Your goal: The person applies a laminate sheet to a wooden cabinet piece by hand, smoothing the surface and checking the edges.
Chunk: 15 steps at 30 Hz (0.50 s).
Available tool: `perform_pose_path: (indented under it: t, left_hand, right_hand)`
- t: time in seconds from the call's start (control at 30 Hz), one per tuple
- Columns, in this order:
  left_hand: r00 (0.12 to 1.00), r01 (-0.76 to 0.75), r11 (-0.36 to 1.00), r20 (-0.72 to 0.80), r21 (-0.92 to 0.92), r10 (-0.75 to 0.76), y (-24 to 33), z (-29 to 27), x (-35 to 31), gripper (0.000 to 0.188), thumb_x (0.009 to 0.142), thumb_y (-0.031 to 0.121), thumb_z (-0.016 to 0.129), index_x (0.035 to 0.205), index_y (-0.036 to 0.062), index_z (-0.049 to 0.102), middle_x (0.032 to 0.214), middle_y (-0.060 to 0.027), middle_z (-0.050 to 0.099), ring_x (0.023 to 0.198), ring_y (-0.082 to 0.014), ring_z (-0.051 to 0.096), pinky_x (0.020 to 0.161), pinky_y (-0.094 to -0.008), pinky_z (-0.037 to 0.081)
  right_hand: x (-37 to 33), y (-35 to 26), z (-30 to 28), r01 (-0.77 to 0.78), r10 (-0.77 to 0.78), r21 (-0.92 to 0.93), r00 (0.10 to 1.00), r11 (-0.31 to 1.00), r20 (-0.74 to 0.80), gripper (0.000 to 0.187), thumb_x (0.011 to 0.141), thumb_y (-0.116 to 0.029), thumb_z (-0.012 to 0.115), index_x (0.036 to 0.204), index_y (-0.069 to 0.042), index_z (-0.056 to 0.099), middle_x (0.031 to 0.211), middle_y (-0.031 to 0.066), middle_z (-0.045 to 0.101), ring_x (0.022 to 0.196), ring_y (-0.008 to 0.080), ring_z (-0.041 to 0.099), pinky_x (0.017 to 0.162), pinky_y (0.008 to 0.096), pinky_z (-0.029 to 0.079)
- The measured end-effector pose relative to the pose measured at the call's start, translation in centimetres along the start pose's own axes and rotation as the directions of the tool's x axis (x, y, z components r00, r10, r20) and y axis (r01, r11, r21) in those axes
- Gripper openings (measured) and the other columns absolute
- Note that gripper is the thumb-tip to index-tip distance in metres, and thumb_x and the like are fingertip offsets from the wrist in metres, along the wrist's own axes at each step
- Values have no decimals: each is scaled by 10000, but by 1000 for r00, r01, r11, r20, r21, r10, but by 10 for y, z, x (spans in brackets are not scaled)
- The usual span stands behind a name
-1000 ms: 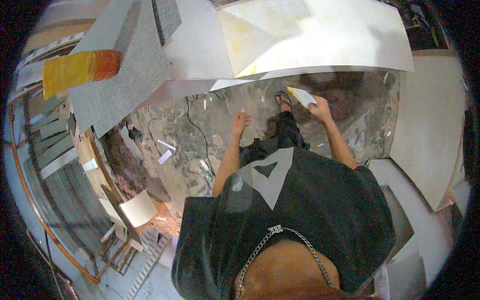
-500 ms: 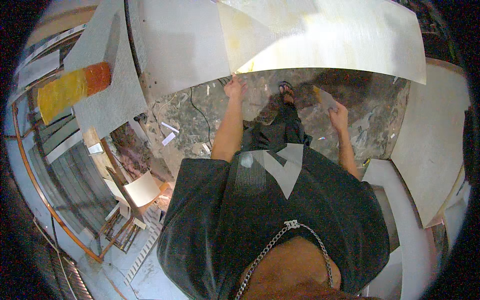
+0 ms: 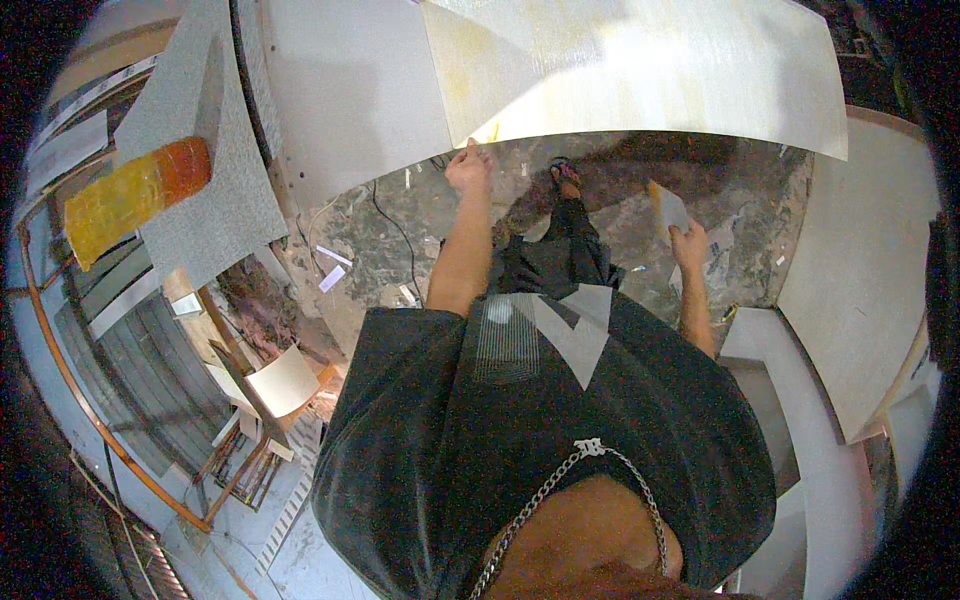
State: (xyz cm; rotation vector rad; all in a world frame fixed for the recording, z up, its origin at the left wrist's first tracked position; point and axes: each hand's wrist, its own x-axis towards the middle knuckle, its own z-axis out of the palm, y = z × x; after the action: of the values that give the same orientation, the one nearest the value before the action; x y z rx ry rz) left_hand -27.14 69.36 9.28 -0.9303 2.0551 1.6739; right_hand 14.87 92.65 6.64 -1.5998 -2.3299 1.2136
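Head view: left hand [image 3: 468, 168] has moved up from mid-air to the near edge of the big pale sheet [image 3: 640, 70] — fingers curled on it (looks gripped). Right hand [image 3: 690, 243] has dropped lower, still pinching a small pale card [image 3: 668, 208] over the rubble-strewn floor [image 3: 620, 190].

Your left hand [image 3: 468, 170] on a large pale sheet [image 3: 640, 75], smooth with a brushed, faintly streaked matt face, your right hand [image 3: 688, 243] holding a thin papery scrap [image 3: 668, 208], rough mottled concrete floor [image 3: 620, 215], your dark cloth shirt [image 3: 540, 430], bright metal chain [image 3: 560, 485].
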Motion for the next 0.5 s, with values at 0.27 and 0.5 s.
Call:
perform_pose_path:
  t: [0.27, 0.5]
  left_hand:
    - [999, -26, 994, 19, -105, 28, -15, 0, 2, 222, 864, 143, 686, 895, 5, 515, 728, -117, 597, 558, -219, 574, 448, -349, 481]
    - [976, 212, 919, 122, -333, -181, -60, -46, 6, 245, 894, 253, 634, 1012, 77, 510, 919, -96, 591, 721, -244, 594, 571, -364, 525]
  right_hand:
    - [-22, -39, -14, -9, 9, -41, 1000, 999, -4, 354, 720, -196, 645, 1026, -22, 674, 765, 164, 678, 677, 277, 647, 660, 363, 491]
    - [-32, -47, -16, -107, 101, 37, 987, 994, 127, 335, 748, -169, 648, 1058, -44, 675, 809, 148, 692, 705, 228, 640, 685, 350, 483]
